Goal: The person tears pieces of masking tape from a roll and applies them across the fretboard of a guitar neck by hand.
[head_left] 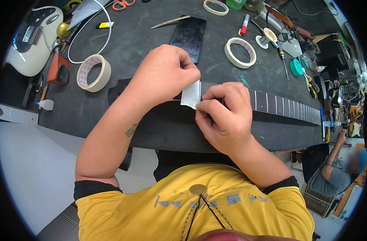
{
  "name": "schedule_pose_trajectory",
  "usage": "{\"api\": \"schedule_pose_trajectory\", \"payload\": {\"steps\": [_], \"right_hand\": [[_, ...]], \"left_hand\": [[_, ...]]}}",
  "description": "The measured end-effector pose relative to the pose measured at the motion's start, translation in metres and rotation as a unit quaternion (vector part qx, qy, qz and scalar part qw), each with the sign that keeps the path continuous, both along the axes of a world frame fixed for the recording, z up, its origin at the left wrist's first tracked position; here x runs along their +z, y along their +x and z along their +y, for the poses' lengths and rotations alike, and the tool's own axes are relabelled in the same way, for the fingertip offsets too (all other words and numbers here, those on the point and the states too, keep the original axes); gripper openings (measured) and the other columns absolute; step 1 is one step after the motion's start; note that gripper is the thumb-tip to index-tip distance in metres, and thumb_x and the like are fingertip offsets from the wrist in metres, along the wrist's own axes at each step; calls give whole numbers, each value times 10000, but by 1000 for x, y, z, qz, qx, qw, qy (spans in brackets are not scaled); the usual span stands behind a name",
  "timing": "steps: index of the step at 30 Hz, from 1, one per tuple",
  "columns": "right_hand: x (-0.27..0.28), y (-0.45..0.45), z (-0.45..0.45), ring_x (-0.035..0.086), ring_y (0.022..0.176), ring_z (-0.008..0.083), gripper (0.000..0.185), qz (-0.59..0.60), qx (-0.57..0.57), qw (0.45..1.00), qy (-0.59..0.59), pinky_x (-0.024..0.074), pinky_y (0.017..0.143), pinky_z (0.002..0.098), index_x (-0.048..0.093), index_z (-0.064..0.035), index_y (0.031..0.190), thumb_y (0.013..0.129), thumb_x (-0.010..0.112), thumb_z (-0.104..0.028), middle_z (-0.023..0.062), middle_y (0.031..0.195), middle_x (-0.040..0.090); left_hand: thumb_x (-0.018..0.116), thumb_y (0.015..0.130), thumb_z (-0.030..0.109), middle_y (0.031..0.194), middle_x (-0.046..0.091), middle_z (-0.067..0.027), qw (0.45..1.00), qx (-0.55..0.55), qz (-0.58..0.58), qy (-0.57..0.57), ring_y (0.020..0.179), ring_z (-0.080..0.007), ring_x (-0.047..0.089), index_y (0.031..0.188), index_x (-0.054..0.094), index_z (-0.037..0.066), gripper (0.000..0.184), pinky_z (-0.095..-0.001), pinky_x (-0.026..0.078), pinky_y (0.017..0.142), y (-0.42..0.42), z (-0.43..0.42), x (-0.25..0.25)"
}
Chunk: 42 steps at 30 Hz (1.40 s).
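A guitar neck (286, 105) lies across the bench near its front edge, its fretted fingerboard running to the right. A short strip of pale tape (190, 95) crosses the neck near the headstock end and hangs over the front side. My left hand (167, 72) is closed at the strip's upper end, thumb and index finger pinched together. With curled fingers, my right hand (227, 112) pinches the strip's lower right corner. Part of the neck is hidden behind my left wrist and right fingers.
Rolls of masking tape (94, 73) lie on the dark bench (151, 124). Behind my left hand is a black phone (190, 36). A red marker (244, 25), a screwdriver (283, 60) and a white guitar body (34, 44) lie around. Another person (332, 172) sits at right.
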State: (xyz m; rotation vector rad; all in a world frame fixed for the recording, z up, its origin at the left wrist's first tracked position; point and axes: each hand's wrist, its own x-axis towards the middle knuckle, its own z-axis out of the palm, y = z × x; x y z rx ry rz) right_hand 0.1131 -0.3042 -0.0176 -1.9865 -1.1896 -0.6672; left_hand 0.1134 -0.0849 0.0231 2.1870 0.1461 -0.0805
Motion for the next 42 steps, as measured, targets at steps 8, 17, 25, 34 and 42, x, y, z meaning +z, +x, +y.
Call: {"api": "schedule_pose_trajectory", "payload": {"steps": [8, 17, 25, 34, 42], "right_hand": [[0, 0, 0, 667, 930, 262, 280, 3, 1, 1000, -3, 463, 801, 424, 733, -109, 872, 657, 885, -15, 14, 1021, 719], [1, 0, 0, 702, 993, 278, 279, 3, 2, 1000, -9, 497, 845, 432, 727, -104, 879, 664, 879, -12, 18, 1092, 762], [3, 0, -1, 712, 1025, 321, 299, -5, 6, 1000, -27, 527, 879, 442, 737, -86, 909, 664, 874, 16, 29, 1131, 840], [2, 0, -1, 664, 986, 320, 300, -11, 2, 999, -30, 520, 870, 430, 750, -94, 912, 662, 882, 5, 27, 1135, 831], [1, 0, -1, 675, 993, 300, 325, -7, 1, 1000, -28, 510, 856, 425, 737, -109, 940, 667, 876, -3, 0, 1136, 811]], "left_hand": [[780, 966, 202, 872, 829, -117, 1000, -1, 7, 5, 750, -126, 681, 987, 836, -82, 290, -354, 561, 698, 0, 0, 1], [777, 960, 186, 903, 838, -114, 1000, 0, -5, -6, 765, -125, 683, 975, 829, -85, 276, -349, 559, 705, -1, 1, -2], [782, 957, 193, 929, 850, -121, 1000, -2, 8, -13, 798, -128, 694, 974, 826, -89, 285, -348, 568, 738, 0, 2, 0], [805, 977, 215, 979, 860, -120, 999, -26, 2, -30, 821, -125, 699, 967, 815, -89, 305, -345, 577, 752, 1, 6, -1], [818, 979, 214, 937, 838, -102, 999, -34, 12, -23, 833, -121, 694, 984, 822, -81, 295, -343, 576, 767, 2, 9, -2]]}}
